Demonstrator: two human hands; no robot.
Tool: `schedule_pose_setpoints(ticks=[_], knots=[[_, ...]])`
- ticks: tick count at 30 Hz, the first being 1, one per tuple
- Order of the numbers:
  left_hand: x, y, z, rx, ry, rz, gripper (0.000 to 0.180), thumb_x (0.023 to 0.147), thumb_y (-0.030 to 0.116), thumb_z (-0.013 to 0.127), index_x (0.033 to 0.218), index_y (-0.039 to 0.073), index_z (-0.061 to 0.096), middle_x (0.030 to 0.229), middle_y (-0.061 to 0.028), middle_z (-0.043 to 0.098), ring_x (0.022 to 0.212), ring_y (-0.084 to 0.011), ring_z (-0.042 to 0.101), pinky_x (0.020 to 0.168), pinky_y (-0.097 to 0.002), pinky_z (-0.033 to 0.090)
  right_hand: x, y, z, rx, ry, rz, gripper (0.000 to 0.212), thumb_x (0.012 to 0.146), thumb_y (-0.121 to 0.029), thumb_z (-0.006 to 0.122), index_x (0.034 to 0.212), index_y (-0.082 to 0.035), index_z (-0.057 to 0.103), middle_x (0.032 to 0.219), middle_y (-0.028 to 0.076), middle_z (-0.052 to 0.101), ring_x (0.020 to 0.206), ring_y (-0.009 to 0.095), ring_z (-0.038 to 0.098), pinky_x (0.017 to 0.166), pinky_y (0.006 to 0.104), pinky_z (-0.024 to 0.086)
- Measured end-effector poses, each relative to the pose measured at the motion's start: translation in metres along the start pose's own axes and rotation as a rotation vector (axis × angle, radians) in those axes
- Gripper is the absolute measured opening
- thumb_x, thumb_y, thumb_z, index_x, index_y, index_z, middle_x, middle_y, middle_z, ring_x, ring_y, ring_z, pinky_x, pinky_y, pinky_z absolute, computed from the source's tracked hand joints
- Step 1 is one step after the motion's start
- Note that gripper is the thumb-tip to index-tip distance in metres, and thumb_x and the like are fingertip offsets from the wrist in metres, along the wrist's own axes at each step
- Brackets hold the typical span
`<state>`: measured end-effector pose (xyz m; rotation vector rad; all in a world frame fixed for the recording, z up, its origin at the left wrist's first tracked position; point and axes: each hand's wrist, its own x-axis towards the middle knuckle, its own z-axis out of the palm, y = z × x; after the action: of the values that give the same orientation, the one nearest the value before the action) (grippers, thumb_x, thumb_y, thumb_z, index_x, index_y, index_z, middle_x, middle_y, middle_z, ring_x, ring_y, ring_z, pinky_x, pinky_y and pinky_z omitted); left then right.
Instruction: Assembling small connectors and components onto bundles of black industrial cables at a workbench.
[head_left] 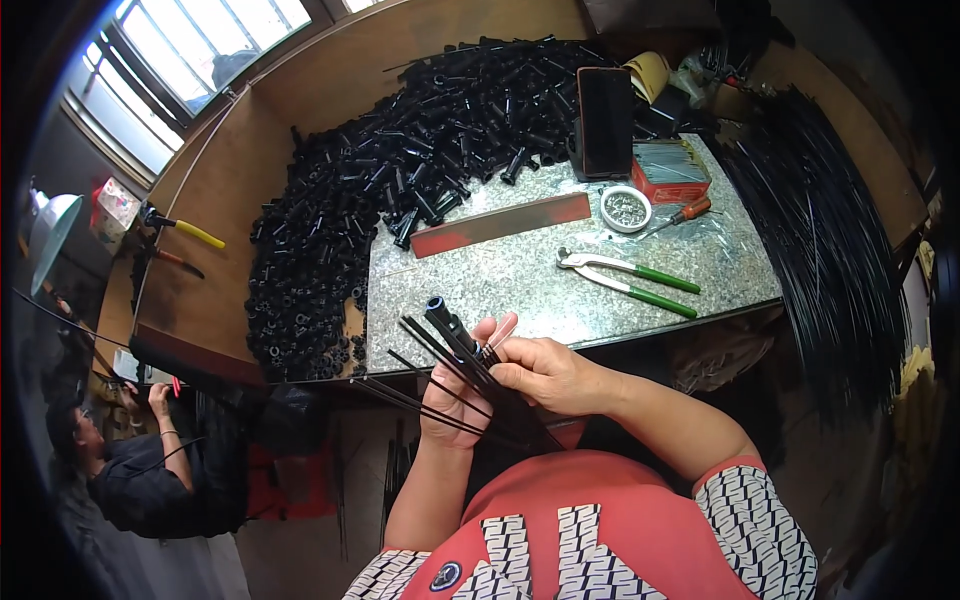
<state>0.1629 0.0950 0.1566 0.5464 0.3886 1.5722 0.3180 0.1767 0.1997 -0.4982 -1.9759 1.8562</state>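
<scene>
In front of my body, both hands meet around a short black tubular part (440, 312) and several thin black rods (428, 347). My left hand (452, 408), palm up, is closed around the rods and the tube's lower end. The rods fan out past its fingers to the upper left. From the right, my right hand (548, 376) pinches at the tube's lower end with thumb and forefinger. Whatever sits between those fingertips is too small and hidden to name. Green-handled pliers (630, 280) lie on the speckled stone slab (500, 290) just beyond.
A heap of black tubular parts (400, 150) fills the bench's left and back. On the slab lie a reddish-grey bar (500, 225), a white bowl of small metal pieces (626, 210), a screwdriver (680, 214) and a phone (605, 122). Long black rods (820, 250) hang at right; a co-worker (160, 460) sits left.
</scene>
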Motion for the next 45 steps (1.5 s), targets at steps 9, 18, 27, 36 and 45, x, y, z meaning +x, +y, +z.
schedule_pose_setpoints(ticks=[9, 18, 27, 36, 45], knots=[[-0.001, 0.011, 0.0, -0.048, 0.021, -0.081, 0.064, 0.088, 0.021, 0.062, 0.138, -0.008, 0.035, 0.15, -0.0234, 0.026, 0.14, -0.0294, 0.026, 0.115, -0.0374, 0.024, 0.011, 0.012, 0.009, -0.01, -0.026, -0.056, 0.024, 0.096, -0.024, 0.054, 0.081, -0.006, 0.051, 0.066, -0.003, 0.045, 0.062, 0.007, 0.04, 0.056, 0.026, 0.035], [0.005, 0.036, 0.014, 0.02, 0.126, 0.209, 0.032, 0.097, 0.02, 0.046, 0.122, 0.001, 0.052, 0.124, -0.0161, 0.055, 0.12, -0.0315, 0.051, 0.102, -0.0431, 0.043, 0.017, -0.011, 0.038, -0.193, 0.313, -0.296, 0.016, 0.09, -0.014, 0.059, 0.082, 0.0, 0.056, 0.066, 0.008, 0.05, 0.06, 0.018, 0.046, 0.058, 0.0299, 0.039], [-0.024, 0.041, 0.031, 0.632, 0.402, 0.616, 0.03, 0.094, 0.017, 0.059, 0.116, -0.002, 0.055, 0.105, -0.0034, 0.06, 0.094, -0.0114, 0.058, 0.085, -0.0263, 0.046, 0.049, -0.007, 0.055, -0.274, 0.275, -0.451, 0.027, 0.088, -0.01, 0.06, 0.069, 0.001, 0.044, 0.064, 0.012, 0.04, 0.059, 0.025, 0.041, 0.057, 0.0366, 0.035], [-0.031, 0.064, 0.025, 0.743, 0.519, 0.598, 0.026, 0.077, -0.003, 0.075, 0.096, 0.004, 0.059, 0.087, 0.0018, 0.06, 0.076, -0.006, 0.057, 0.07, -0.0199, 0.047, 0.049, -0.01, 0.069, -0.194, 0.194, -0.326, 0.023, 0.085, -0.014, 0.066, 0.076, 0.001, 0.05, 0.064, 0.012, 0.051, 0.056, 0.023, 0.051, 0.054, 0.0347, 0.041], [-0.033, 0.069, 0.007, 0.557, 0.437, 0.568, 0.034, 0.074, 0.011, 0.081, 0.099, 0.004, 0.06, 0.085, -0.0011, 0.063, 0.075, -0.0104, 0.06, 0.07, -0.0237, 0.05, 0.054, -0.013, 0.061, 0.002, 0.003, -0.067, 0.022, 0.089, -0.018, 0.066, 0.081, -0.004, 0.05, 0.062, 0.002, 0.052, 0.047, 0.008, 0.049, 0.043, 0.025, 0.038]])
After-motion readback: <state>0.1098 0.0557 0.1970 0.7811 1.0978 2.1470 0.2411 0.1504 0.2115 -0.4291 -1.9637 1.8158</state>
